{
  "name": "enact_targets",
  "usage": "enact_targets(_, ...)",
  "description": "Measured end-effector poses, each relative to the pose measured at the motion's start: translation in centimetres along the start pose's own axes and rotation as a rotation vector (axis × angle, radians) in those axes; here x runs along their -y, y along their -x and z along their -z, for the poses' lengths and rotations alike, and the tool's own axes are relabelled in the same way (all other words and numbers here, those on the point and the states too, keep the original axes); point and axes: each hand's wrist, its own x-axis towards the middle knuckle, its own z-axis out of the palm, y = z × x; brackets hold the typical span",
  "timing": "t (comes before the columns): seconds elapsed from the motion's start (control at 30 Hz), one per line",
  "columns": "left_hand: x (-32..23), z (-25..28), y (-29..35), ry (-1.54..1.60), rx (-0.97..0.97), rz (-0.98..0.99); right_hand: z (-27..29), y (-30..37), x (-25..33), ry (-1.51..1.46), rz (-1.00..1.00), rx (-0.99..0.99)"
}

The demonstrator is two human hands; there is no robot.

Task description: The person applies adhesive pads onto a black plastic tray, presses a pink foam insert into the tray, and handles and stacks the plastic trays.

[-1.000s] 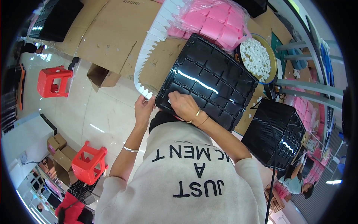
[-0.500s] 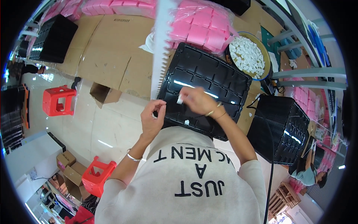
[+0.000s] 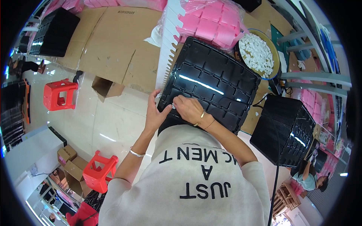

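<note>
A black plastic tray (image 3: 211, 77) with raised ridges and compartments lies slanted in front of me. At its near left corner, my right hand (image 3: 189, 110) is closed in a pinch on a small white block (image 3: 173, 106), mostly covered by the fingertips. My left hand (image 3: 154, 115) is beside that corner, thumb and fingers apart, the thumb tip close to the block. Beyond the tray's far right corner stands a round basin (image 3: 279, 62) full of small white blocks (image 3: 257, 54).
A white toothed strip (image 3: 168, 52) runs along the tray's left side. Behind are plastic-wrapped pink pieces (image 3: 211, 22); right, a stack of black trays (image 3: 283, 130) with a black cable (image 3: 278, 173) in front. Cardboard (image 3: 109, 45) covers the table at left. Red stools (image 3: 60, 95) stand on the floor.
My right hand has come nearer and left to the tray's corner, bringing the white block beside my left hand. My left hand's fingers have spread from a near pinch.
</note>
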Motion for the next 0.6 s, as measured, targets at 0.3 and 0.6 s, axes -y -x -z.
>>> enact_targets(0.3,2.0,-1.6,-0.3,0.158,-0.001,-0.021,-0.5,-0.3,0.3,0.111,0.001,0.007)
enact_targets(0.6,2.3,-1.5,-0.3,0.274,0.052,-0.041,-1.3,-0.6,1.5,0.279,0.061,-0.023)
